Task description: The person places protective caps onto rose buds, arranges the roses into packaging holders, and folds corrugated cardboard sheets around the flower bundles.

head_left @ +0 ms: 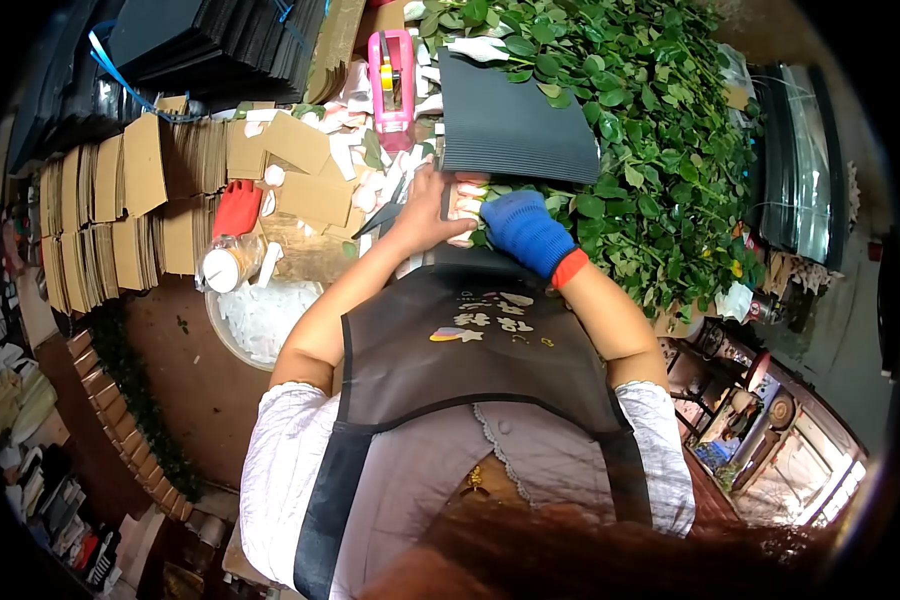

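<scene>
Pale pink and white rose heads (467, 205) lie in a row between my two hands, beside a black corrugated sheet (518, 120). My left hand (428, 212) is bare, with its fingers apart, and rests along the left side of the roses on a dark sheet edge. My right hand (522, 228) wears a blue knitted glove with a red cuff. Its fingertips touch the right side of the roses and are partly hidden, so its grip cannot be made out. Leafy green stems (640, 150) spread out to the right of the glove.
A pink tape dispenser (392, 95) stands behind my left hand. To the left are cardboard pieces (135, 170), a red glove (237, 208), a jar (228, 268) and a tub of white pieces (262, 318). Black sheets (210, 45) are stacked at the back left.
</scene>
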`<move>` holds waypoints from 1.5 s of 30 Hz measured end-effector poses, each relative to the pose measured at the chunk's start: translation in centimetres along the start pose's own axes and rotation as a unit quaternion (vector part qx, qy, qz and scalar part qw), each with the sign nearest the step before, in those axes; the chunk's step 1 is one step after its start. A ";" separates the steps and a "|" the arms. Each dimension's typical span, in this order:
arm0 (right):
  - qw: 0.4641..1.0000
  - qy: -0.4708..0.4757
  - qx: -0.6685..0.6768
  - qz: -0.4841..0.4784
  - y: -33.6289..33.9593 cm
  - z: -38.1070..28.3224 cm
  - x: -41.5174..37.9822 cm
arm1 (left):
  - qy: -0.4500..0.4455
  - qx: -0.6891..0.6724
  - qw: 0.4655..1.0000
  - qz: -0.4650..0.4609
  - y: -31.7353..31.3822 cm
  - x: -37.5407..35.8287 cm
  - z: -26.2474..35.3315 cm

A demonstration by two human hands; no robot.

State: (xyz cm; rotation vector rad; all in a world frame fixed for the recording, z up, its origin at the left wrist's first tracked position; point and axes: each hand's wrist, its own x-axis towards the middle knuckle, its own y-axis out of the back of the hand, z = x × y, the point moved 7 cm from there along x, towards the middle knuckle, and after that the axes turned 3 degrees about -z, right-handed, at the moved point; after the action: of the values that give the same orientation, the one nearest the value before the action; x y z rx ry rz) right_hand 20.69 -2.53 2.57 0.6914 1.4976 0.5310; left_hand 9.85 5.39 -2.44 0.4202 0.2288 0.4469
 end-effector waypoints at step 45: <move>0.892 0.028 0.313 0.326 2.5 3.7 -3.6 | 0.025 -0.016 0.979 0.203 0.2 0.4 -0.5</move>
State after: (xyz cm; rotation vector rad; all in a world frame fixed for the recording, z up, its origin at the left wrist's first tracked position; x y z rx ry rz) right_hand 24.58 -3.56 6.68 1.7344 1.4728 0.5642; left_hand 9.95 5.88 -2.83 0.4260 0.1835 0.8612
